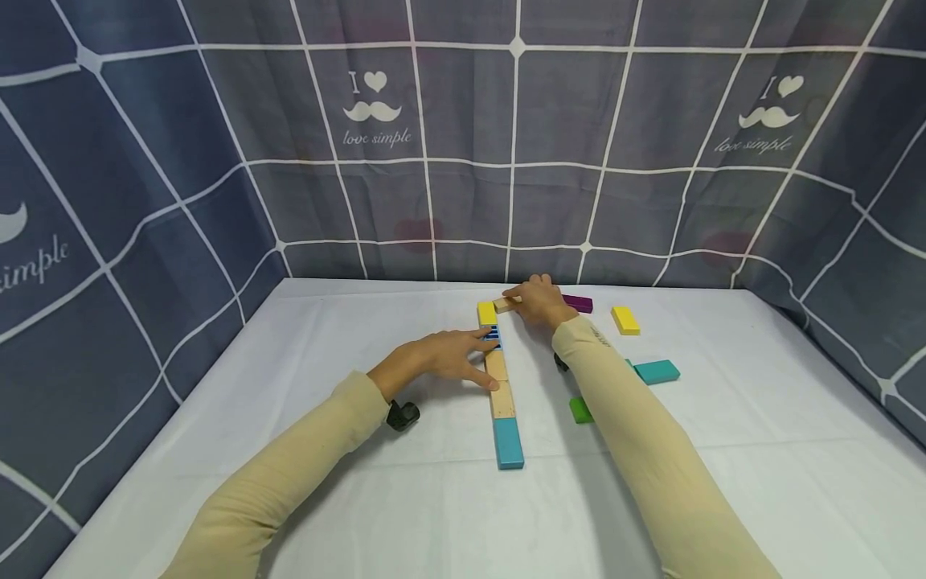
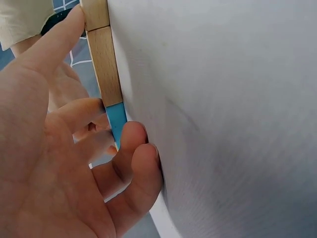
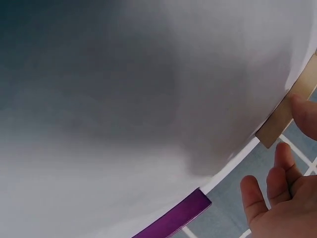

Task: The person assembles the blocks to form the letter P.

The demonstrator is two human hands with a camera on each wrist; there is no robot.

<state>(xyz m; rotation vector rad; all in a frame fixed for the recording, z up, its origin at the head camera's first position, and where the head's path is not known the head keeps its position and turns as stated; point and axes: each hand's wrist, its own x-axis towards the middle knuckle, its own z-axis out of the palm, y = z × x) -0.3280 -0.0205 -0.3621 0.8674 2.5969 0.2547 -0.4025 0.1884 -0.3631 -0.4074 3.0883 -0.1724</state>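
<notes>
A straight row of flat blocks runs away from me in the head view: a teal block (image 1: 509,444) nearest, two plain wooden blocks (image 1: 502,400), a blue striped block (image 1: 495,341) and a yellow block (image 1: 488,314) farthest. My left hand (image 1: 450,355) lies along the row's left side, fingers spread, its thumb at the wooden blocks and its fingertips over the striped one. In the left wrist view, the thumb touches a wooden block (image 2: 105,64). At the far end my right hand (image 1: 538,302) pinches another wooden block (image 3: 277,121), angled beside the yellow one.
Right of the row lie a purple block (image 1: 579,304), a loose yellow block (image 1: 625,320), a teal block (image 1: 657,371) and a green block (image 1: 581,410), partly covered by my right sleeve. A dark checked curtain (image 1: 463,201) surrounds the white-covered table (image 1: 325,322).
</notes>
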